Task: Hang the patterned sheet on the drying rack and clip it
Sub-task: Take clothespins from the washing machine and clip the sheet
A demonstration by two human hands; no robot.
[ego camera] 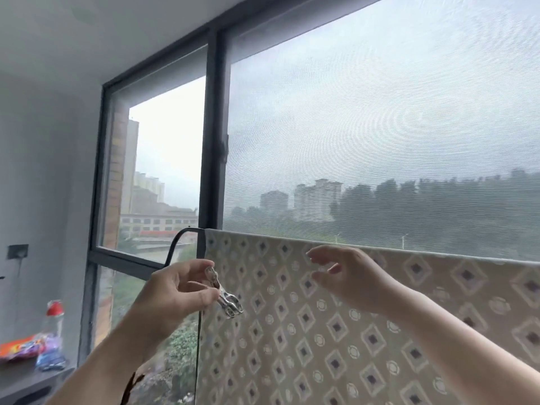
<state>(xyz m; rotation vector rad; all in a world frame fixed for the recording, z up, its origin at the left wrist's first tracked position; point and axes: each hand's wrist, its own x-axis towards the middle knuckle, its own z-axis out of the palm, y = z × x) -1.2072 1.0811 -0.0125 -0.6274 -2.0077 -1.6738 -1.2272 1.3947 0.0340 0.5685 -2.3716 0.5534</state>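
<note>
The patterned sheet (321, 331), beige with diamonds and circles, hangs over the drying rack's top bar, whose dark bent end (178, 241) shows left of the cloth. My left hand (175, 290) pinches shiny metal clips (226, 299) just beside the sheet's left edge, below the bar. My right hand (347, 276) hovers in front of the sheet near its top fold, fingers spread and relaxed, holding nothing.
A large dark-framed window (214, 127) with a mesh screen stands right behind the rack. At the lower left a ledge (26, 378) carries a red-capped bottle (54, 317) and colourful packets (23, 347). A thin cord (199, 331) hangs along the sheet's left edge.
</note>
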